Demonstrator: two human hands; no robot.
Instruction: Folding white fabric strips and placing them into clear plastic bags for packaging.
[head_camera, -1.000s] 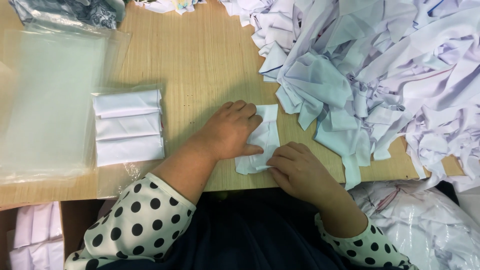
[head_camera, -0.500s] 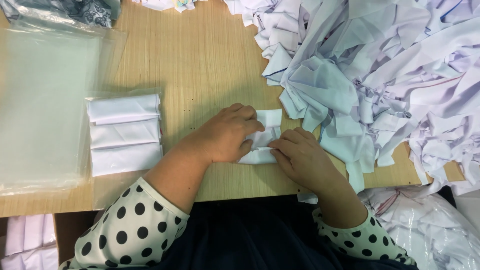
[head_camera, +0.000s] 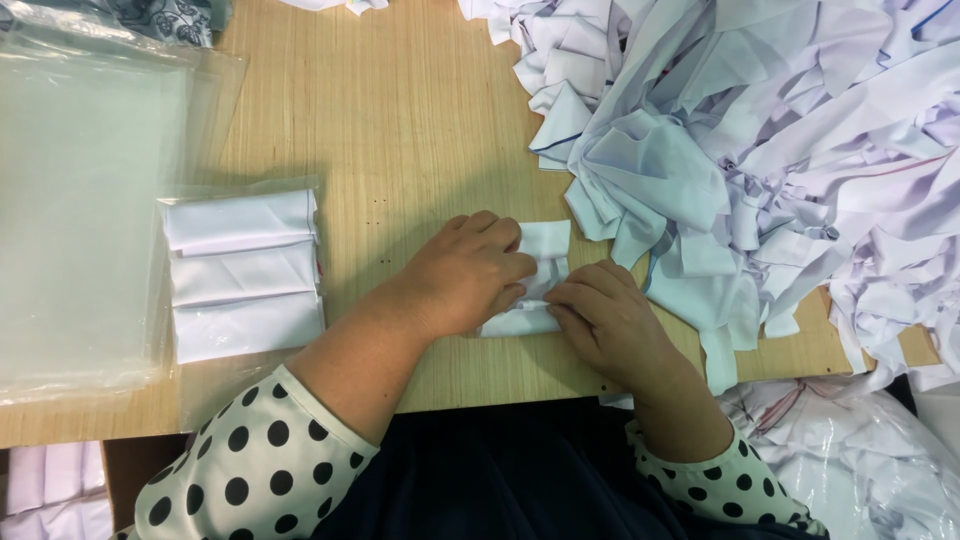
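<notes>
A small white cloth piece (head_camera: 546, 248) lies folded on the wooden table (head_camera: 400, 120) near the front edge. My left hand (head_camera: 468, 275) presses down on its left part, fingers curled over the fold. My right hand (head_camera: 606, 318) pinches its lower right edge. Both hands touch each other over the cloth, and most of the piece is hidden under them. Three folded white pieces in a clear bag (head_camera: 243, 272) lie to the left of my left hand.
A large heap of loose white cloth pieces (head_camera: 760, 150) covers the table's right side. A stack of clear plastic bags (head_camera: 80, 200) lies at the far left. More bagged white cloth (head_camera: 860, 460) sits below the table edge at right.
The hands have drawn closer together over the white piece, folding it smaller. The view has shifted slightly.
</notes>
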